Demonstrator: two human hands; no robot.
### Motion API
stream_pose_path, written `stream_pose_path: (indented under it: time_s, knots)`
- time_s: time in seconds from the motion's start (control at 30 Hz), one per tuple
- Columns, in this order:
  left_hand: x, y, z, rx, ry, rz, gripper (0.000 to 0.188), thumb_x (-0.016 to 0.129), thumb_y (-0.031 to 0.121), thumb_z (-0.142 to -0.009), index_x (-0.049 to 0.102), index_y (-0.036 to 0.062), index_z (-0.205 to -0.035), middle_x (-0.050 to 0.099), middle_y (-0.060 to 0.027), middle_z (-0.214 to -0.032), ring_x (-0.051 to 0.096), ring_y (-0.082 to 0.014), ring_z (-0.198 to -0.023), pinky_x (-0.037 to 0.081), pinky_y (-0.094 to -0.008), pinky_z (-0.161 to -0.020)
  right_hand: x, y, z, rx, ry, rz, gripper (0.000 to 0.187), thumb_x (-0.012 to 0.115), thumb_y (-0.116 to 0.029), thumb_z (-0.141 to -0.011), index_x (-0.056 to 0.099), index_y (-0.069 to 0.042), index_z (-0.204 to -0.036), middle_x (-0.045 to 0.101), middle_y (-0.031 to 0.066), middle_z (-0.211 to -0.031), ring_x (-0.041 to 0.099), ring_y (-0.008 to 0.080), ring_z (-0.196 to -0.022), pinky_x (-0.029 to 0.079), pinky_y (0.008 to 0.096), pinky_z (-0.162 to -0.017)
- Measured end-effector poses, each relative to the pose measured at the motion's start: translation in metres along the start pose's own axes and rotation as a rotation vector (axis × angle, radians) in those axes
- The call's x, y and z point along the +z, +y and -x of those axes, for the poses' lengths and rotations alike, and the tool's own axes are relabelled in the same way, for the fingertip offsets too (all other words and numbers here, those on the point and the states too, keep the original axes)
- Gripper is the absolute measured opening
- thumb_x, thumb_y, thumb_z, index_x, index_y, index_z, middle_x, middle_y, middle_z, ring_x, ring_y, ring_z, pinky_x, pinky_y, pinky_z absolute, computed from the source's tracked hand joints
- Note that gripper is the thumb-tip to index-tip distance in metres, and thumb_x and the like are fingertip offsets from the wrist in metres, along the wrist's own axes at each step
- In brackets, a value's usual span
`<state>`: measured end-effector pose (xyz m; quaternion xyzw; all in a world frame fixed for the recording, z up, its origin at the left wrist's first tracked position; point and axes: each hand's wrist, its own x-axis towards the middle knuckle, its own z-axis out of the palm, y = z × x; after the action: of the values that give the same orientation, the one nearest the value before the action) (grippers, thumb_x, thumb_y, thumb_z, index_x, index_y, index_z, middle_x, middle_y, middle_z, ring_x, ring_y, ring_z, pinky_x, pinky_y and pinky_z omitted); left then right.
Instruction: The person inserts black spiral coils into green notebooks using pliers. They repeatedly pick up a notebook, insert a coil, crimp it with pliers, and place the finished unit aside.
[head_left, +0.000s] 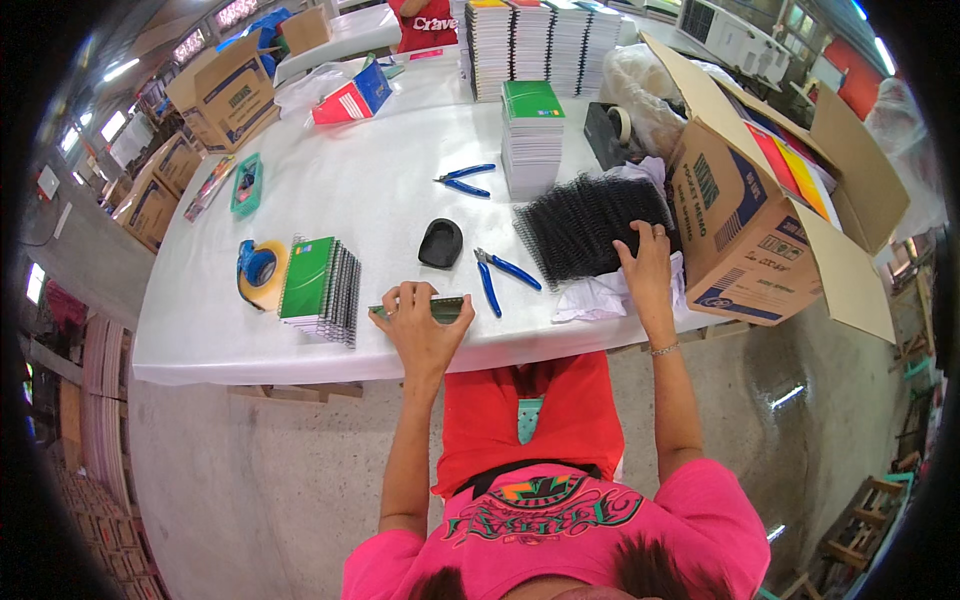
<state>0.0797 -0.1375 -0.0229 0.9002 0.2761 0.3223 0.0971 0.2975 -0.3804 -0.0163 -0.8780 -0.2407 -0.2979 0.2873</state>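
Note:
At the table's near edge, my left hand (pixel 422 328) grips a green memo pad (pixel 448 309), its fingers bent over the pad and covering much of it. Over to the right, my right hand (pixel 647 262) has its bent fingertips at a heap of black spiral binding coils (pixel 580 225); how many coils it grips cannot be made out. Under the heap lies a whitish cloth (pixel 600 297). Blue-handled cutting pliers (pixel 505 275) lie between my hands, below a black oval dish (pixel 440 243). Left of my left hand stand spiral-bound green memo pads (pixel 310 280).
An open carton (pixel 740 225) stands at the right. Behind the coils is a stack of green pads (pixel 532 140), with taller notebook stacks (pixel 540 50) beyond. More pliers (pixel 466 181), a tape roll (pixel 262 275) and a teal tray (pixel 246 185) lie about. Someone in red (pixel 425 25) is across the table.

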Motion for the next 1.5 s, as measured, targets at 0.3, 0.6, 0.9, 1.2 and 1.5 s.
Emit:
stream_pose_path:
  time_s: [0.3,0.6,0.9,1.2,1.5]
  knots:
    - [0.004,-0.005,0.002,-0.018,0.020,0.017,0.044,0.080,0.046,-0.073,0.060,0.0093,-0.088,0.056,-0.0047,-0.098,0.047,-0.0294,-0.108,0.027,-0.0687,-0.098,0.005,0.001,-0.008,0.145,-0.108,-0.181,0.017,0.063,-0.006,-0.088,0.060,0.004,-0.101,0.059,0.0221,-0.098,0.058,0.0399,-0.096,0.046,0.0469,-0.086]
    - [0.006,-0.005,0.003,-0.010,0.037,0.048,0.045,0.077,0.051,-0.075,0.060,0.0106,-0.087,0.054,-0.0029,-0.098,0.047,-0.0275,-0.108,0.023,-0.0752,-0.099,0.011,0.020,-0.016,0.117,0.127,-0.093,0.012,0.052,0.002,-0.093,0.051,0.004,-0.105,0.059,0.0235,-0.102,0.060,0.0391,-0.094,0.048,0.0433,-0.083]
    - [0.003,-0.005,0.001,-0.040,-0.004,0.043,0.044,0.081,0.047,-0.072,0.063,0.0108,-0.089,0.056,-0.0024,-0.099,0.046,-0.0280,-0.111,0.024,-0.0683,-0.102,-0.023,-0.040,-0.033,0.351,-0.133,-1.208,0.019,0.064,-0.017,-0.097,0.065,-0.002,-0.108,0.064,0.0009,-0.096,0.059,0.0065,-0.083,0.050,0.0255,-0.076]
    - [-0.004,-0.014,-0.005,0.030,-0.024,0.264,0.034,0.082,0.045,-0.071,0.074,0.0174,-0.091,0.060,0.0023,-0.096,0.048,-0.0243,-0.111,0.022,-0.0587,-0.102,-0.008,-0.126,-0.001,0.135,-0.766,-1.100,0.022,0.065,-0.014,-0.093,0.060,-0.003,-0.112,0.062,0.0024,-0.083,0.054,0.0083,-0.070,0.047,0.0265,-0.066]
    - [-0.004,-0.017,-0.006,0.028,-0.047,0.275,0.033,0.081,0.043,-0.073,0.074,0.0175,-0.091,0.059,0.0029,-0.092,0.048,-0.0237,-0.111,0.021,-0.0633,-0.103,0.028,-0.149,0.025,-0.048,-0.717,-0.890,0.018,0.066,-0.008,-0.087,0.063,-0.002,-0.103,0.061,0.0106,-0.076,0.056,0.0191,-0.064,0.047,0.0328,-0.064]
